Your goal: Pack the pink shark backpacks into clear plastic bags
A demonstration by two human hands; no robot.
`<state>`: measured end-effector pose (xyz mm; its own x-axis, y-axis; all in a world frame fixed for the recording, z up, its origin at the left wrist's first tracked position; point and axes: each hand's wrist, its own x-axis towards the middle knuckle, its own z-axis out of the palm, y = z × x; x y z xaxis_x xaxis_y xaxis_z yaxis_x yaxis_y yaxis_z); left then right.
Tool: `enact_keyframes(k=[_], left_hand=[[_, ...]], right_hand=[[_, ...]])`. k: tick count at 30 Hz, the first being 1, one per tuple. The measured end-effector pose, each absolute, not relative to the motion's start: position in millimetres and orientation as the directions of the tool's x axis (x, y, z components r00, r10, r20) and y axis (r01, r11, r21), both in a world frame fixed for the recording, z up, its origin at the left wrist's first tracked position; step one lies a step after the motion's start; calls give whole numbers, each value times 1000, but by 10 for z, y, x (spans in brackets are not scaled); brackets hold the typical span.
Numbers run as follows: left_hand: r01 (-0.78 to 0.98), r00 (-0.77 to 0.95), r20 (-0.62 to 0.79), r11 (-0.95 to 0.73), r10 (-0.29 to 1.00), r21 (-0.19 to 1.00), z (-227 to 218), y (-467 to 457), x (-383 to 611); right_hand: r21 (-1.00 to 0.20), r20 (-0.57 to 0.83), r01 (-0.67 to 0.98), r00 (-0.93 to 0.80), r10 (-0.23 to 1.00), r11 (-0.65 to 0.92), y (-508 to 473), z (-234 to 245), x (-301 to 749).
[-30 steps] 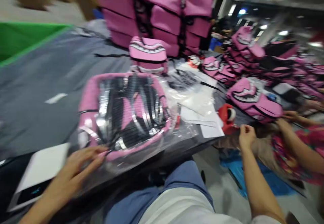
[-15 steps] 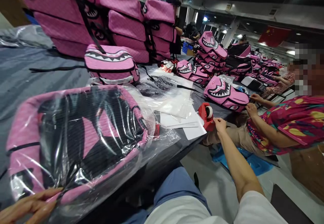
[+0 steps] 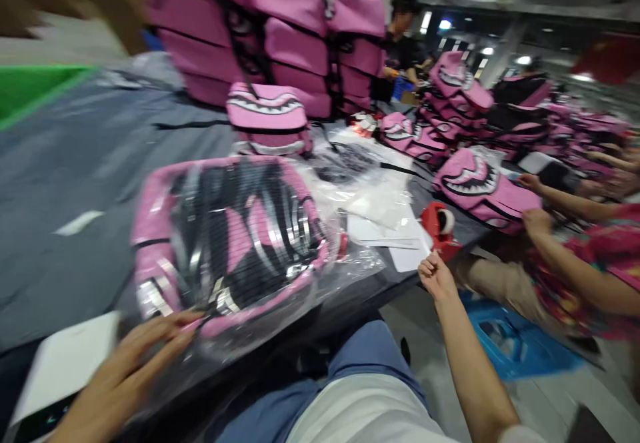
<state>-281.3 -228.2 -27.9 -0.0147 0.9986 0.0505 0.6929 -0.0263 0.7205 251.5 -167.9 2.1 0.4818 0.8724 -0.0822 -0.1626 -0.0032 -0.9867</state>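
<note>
A pink and black backpack in a clear plastic bag (image 3: 230,236) lies on the grey table (image 3: 60,176) in front of me. My left hand (image 3: 125,369) rests on its near edge with fingers stretched out flat on the plastic. My right hand (image 3: 436,276) is closed in a pinch just below a red tape dispenser (image 3: 440,228) at the table's edge; what it pinches is too small to make out. White paper sheets (image 3: 395,236) lie beside the dispenser.
Stacks of pink backpacks (image 3: 280,36) stand at the back, with one small pink bag (image 3: 267,119) in front of them. A co-worker's arms (image 3: 565,249) reach to another pink backpack (image 3: 480,186) on the right. A white box (image 3: 65,363) sits near left. A blue stool (image 3: 510,343) stands on the floor.
The camera swung back left and down. My left hand moved up onto the bagged backpack's edge. My right hand drew back from the tape dispenser toward me.
</note>
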Motion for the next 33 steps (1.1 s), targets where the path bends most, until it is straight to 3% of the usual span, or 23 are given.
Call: enact_keyframes(k=[3,5,7,10,12,15,18,21,23,27,33], left_hand=[[566,-45,28,3,999,824,-65,-2348,-2624],[517,-42,57,-27,997,856,-13,-2317,-2560],[477,-47,77,-45,996,878,-28,-2272,-2560],[433,-45,91,-63,995,899,-86,-2247,-2588],[423,-32,101,-78,994,903,-112,-2250,-2592],[429,-16,119,-100,993,898,-131,-2252,-2588],[430,-26,134,-110,991,896,-142,-2251,-2583],[430,-37,139,-110,990,896,-151,-2249,-2583],[437,-35,140,-110,990,893,-160,-2243,-2589],[453,-25,147,-120,989,883,-197,-2220,-2604],[499,-71,131,-78,989,863,-191,-2217,-2563]], right_hand=[[-954,27,-298,48,998,40,-1694,290,1848],[-974,125,-217,-273,954,66,-1642,477,1359],[-985,145,-15,-599,787,170,-1533,636,836],[-862,18,181,-922,386,474,-1324,767,42],[-716,-81,200,-975,205,668,-1184,771,-417],[-447,-272,272,-949,160,852,-997,713,-893],[-242,-450,372,-861,236,896,-852,708,-1081],[-76,-392,476,-822,413,876,-768,802,-1030],[-75,-292,508,-834,468,858,-787,857,-930],[-302,-245,395,-912,330,868,-1026,720,-824],[-319,-301,499,-860,413,806,-1176,332,-1071]])
